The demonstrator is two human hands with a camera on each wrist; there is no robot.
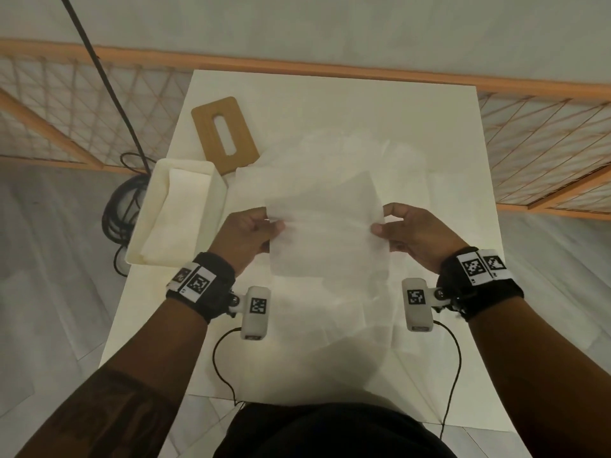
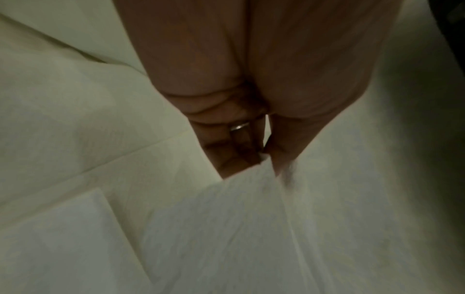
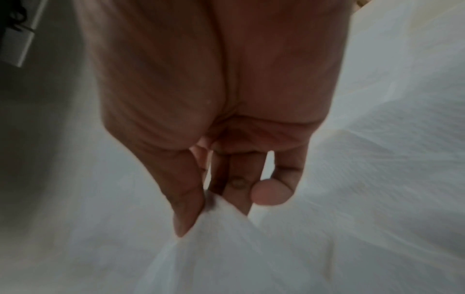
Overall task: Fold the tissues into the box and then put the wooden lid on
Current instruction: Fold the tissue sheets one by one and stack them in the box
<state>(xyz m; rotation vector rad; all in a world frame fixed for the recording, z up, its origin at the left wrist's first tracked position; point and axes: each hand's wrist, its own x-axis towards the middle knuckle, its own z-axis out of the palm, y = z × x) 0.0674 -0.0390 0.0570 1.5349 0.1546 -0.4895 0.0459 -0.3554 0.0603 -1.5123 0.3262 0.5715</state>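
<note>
The white table (image 1: 429, 133) carried everything, with loose tissue sheets (image 1: 330, 150) spread over its middle. The box (image 1: 218, 206) stood at the table's left edge, open-topped, its long axis running from near-left to far-right; folded tissue already lay inside it. The wooden lid (image 1: 206, 127) lay flat just beyond the box, slot up, its long axis tilted from far-left to near-right and one corner close to the box's far end.

The held tissue (image 1: 327, 233) was lifted clear of the table, between the two hands and just right of the box. It hung with its long axis roughly fore and aft, the far edge raised and the near edge sagging toward the person.

The left hand (image 1: 246, 234) pinched the sheet's left edge between thumb and curled fingers; the right hand (image 1: 408, 234) pinched the right edge likewise. Both wrist views confirmed thumb-and-finger pinches.

Judged step: folding a further tissue, with the lid not yet fitted. The next move would probably call for bringing opposite edges together evenly, then aligning the folded strip with the box's long axis before lowering it in.
</note>
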